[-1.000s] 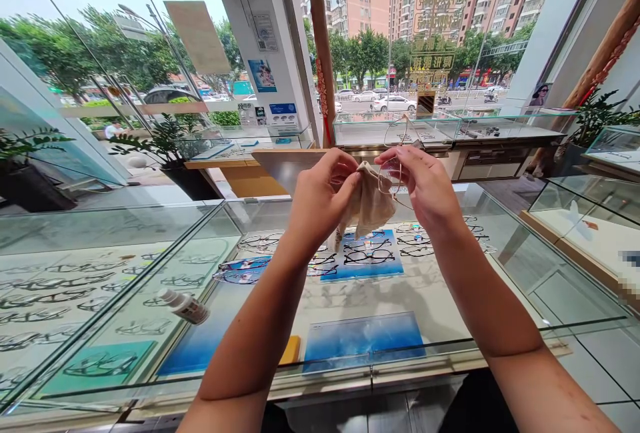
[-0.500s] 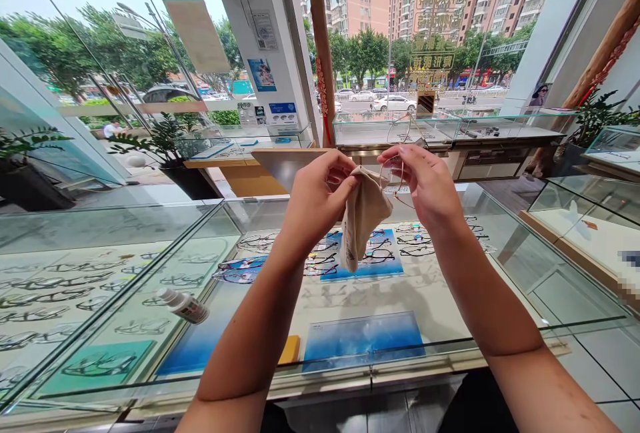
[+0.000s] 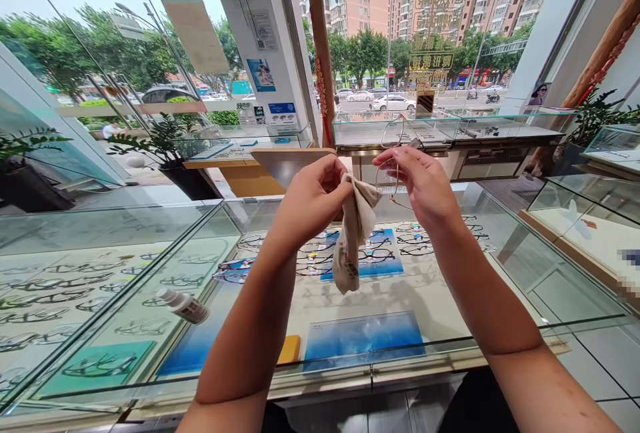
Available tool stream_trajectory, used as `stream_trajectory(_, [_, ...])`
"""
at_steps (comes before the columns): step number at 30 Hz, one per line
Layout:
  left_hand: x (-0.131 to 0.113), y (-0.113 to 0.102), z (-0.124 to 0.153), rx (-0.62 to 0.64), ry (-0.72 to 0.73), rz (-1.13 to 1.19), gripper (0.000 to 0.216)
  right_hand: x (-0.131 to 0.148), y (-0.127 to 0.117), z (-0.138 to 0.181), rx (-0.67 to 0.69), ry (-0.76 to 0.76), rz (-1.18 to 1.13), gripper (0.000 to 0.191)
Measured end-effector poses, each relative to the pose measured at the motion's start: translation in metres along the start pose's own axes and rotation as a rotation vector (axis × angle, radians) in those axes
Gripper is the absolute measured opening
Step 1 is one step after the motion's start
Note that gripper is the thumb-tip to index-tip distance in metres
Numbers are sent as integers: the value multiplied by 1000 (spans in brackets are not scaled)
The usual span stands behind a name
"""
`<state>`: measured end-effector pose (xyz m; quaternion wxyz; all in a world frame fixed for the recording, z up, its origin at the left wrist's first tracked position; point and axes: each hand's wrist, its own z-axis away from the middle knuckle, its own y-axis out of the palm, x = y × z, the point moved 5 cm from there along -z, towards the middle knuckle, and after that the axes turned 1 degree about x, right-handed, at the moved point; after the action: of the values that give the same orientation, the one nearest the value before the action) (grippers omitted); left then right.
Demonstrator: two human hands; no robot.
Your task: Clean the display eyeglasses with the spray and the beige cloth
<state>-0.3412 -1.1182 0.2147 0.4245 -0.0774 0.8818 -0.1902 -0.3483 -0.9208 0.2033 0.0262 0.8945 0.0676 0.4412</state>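
Note:
Between the fingers of my left hand [image 3: 320, 196] a beige cleaning cloth [image 3: 350, 246] is pinched, and its loose end hangs down. My right hand [image 3: 423, 176] grips a pair of thin-framed eyeglasses [image 3: 387, 178] by the frame, with one round rim showing beside the fingertips. A corner of the cloth reaches up to the near rim; I cannot tell if it touches. Both hands are raised over a glass display case [image 3: 350, 306], in which rows of eyeglasses [image 3: 373, 256] lie.
A white spray bottle [image 3: 184, 305] stands on the glass at the left. Inside the case are a blue mat [image 3: 365, 338] and a yellow-orange object [image 3: 289, 350]. More display cases [image 3: 395, 129] line the window, and a potted plant [image 3: 173, 143] stands at the left.
My left hand has drawn slightly left and down with the cloth, which hangs lower. My right hand and the eyeglasses have shifted slightly left.

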Motion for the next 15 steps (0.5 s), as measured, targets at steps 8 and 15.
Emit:
stream_trajectory(8, [-2,-1,1,-26,20,-66,12,-1,7,3,69,38,8,28])
stream_trajectory(15, [-4,-2,2,-119,46,-80,25,-4,24,8,149,48,-98,29])
